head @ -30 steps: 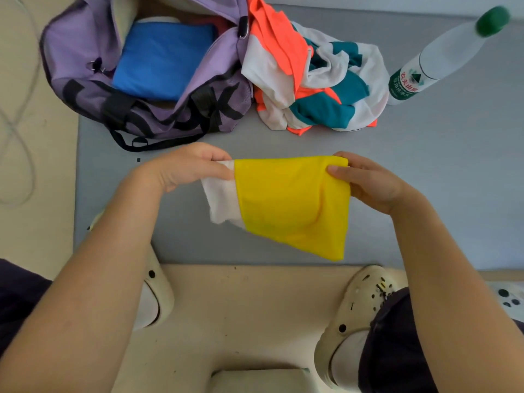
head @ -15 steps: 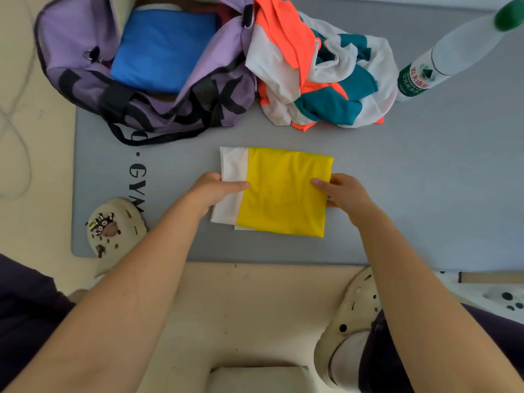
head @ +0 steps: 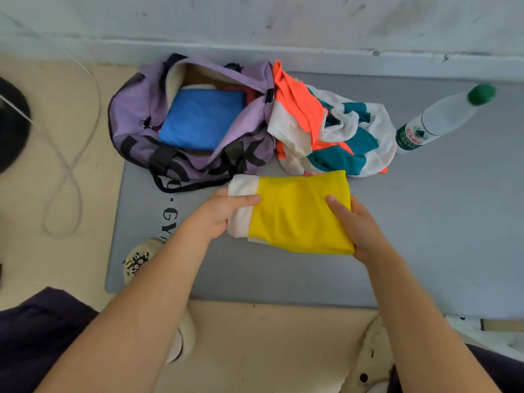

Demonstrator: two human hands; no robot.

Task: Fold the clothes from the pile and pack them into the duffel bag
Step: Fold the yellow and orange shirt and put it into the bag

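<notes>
From the head view we've got a folded yellow and white cloth bundle held in both hands over the grey foam exercise mat, just in front of the bag and the pile. Our left hand grips the white end, thumb lying across the top and fingers tucked under, and our right hand clamps the yellow end the same way, thumb on top. The purple fabric duffel bag with black straps sits open at the far left of the mat, with a folded blue garment lying flat inside it. Touching the bag's right end is the unfolded pile of orange, white and teal clothes. Off to the right a clear plastic water bottle with a green cap stands on the mat, well apart from the bundle.
</notes>
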